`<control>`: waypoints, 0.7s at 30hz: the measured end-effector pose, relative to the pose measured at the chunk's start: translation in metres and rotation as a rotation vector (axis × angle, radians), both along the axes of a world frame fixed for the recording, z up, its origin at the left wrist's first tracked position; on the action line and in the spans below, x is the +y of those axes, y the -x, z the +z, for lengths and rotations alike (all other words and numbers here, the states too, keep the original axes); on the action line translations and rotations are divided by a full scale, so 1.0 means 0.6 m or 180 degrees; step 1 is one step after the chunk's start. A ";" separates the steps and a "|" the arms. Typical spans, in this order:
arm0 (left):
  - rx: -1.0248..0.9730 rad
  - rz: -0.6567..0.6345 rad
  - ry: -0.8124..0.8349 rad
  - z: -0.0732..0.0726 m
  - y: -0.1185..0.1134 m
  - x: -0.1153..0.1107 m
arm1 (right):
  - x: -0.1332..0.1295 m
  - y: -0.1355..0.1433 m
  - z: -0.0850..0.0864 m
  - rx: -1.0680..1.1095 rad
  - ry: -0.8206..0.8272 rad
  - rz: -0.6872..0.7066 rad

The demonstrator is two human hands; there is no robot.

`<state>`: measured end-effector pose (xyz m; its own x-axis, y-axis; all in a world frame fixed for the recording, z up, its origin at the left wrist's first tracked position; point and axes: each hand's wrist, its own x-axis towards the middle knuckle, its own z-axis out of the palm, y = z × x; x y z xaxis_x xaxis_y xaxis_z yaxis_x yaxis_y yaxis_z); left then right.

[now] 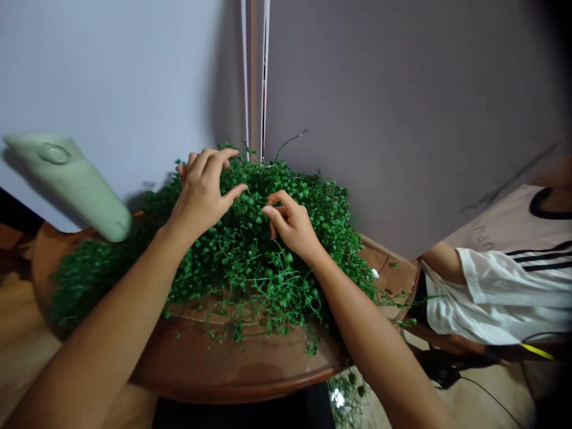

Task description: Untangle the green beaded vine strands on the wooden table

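A large heap of leafy green plants with thin, tangled stems covers much of a round brown table. Over the heap's upper left, my left hand is open, its thumb and fingers apart, the fingertips at the leaves. My right hand is just right of it, thumb and forefinger closed in a pinch. A thin green stem seems to run from near my left thumb to that pinch. Loose sprigs trail over the front of the heap toward the table edge.
A tall pale green device stands at the left behind the table. Grey-white walls meet behind the heap. At the right sits a person in a white shirt. More greenery lies below the table edge, and a dark cable runs across the floor.
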<state>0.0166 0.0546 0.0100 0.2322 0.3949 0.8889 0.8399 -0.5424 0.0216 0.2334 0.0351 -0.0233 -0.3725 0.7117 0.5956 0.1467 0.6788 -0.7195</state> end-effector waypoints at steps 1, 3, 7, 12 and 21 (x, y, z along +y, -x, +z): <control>0.0069 -0.0027 -0.0032 0.008 -0.002 -0.008 | 0.002 0.000 0.000 0.0053 0.0059 -0.0020; 0.0331 -0.0185 -0.0086 0.019 -0.008 -0.027 | 0.005 0.000 -0.001 0.0134 0.0147 -0.0069; 0.0904 -0.0690 -0.0019 0.012 -0.023 -0.056 | 0.005 -0.003 0.001 0.0033 -0.0063 -0.0043; 0.0834 -0.1073 -0.0054 -0.011 -0.030 -0.063 | -0.002 -0.006 0.004 -0.0229 -0.0334 0.0135; 0.0437 -0.0649 -0.0401 0.003 -0.018 -0.082 | -0.005 -0.008 0.006 -0.0549 -0.0570 0.0010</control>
